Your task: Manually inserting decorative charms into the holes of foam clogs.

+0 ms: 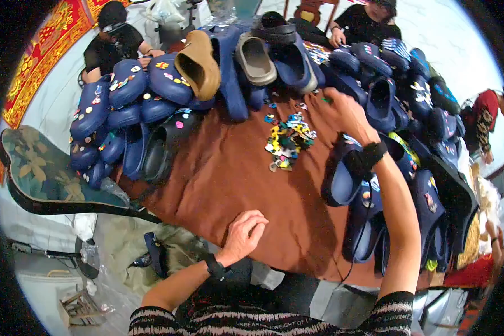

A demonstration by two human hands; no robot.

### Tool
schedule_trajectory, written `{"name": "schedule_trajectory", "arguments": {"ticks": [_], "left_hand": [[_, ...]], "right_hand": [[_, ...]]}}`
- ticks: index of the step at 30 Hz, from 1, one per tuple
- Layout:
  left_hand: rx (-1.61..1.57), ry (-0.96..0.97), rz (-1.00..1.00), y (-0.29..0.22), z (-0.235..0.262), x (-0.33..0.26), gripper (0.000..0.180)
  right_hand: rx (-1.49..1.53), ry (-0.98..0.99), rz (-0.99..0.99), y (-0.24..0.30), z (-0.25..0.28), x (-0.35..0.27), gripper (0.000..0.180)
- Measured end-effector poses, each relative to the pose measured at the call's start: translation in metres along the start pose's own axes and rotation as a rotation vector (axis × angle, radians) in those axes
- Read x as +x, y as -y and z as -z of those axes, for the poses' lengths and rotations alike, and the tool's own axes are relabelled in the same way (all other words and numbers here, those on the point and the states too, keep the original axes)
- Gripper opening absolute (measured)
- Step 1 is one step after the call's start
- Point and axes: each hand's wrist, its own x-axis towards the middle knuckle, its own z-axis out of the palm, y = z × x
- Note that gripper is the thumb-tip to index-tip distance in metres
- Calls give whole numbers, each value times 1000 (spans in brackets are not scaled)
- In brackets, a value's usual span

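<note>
My left hand point(245, 235) rests at the near edge of the brown cloth point(224, 179), its fingers loosely bent and nothing seen in them. Stretched toward the far right of the cloth, my right hand point(347, 112) points its fingers down, closed at the tips around a small green shoe charm point(326, 99). Left of that hand lies a loose heap of small colourful shoe charms point(288, 140), yellow, black, white and blue. Beside my right forearm a navy clog point(344, 176) lies with its opening up.
Charm-dotted navy clogs point(127, 84) are piled at the left, with a tan clog point(199, 64) and a grey clog point(256, 59) at the back. More navy clogs point(381, 103) line the right. A cushioned chair point(50, 168) stands left; people sit across the table.
</note>
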Motion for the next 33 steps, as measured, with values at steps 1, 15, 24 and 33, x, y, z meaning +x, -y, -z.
{"name": "schedule_trajectory", "arguments": {"ticks": [1, 15, 24, 33], "left_hand": [[-6, 26, 17, 2, -2, -1, 10], [-49, 45, 5, 7, 4, 3, 10], [-53, 3, -44, 13, 4, -3, 11], [-33, 35, -21, 8, 3, 0, 10]], "right_hand": [[27, -288, 143, -9, -16, 23, 41], [-240, -343, 355, 99, -109, 200, 42], [347, -206, 239, 199, -98, 193, 76], [859, -263, 208, 180, -93, 135, 63]]}}
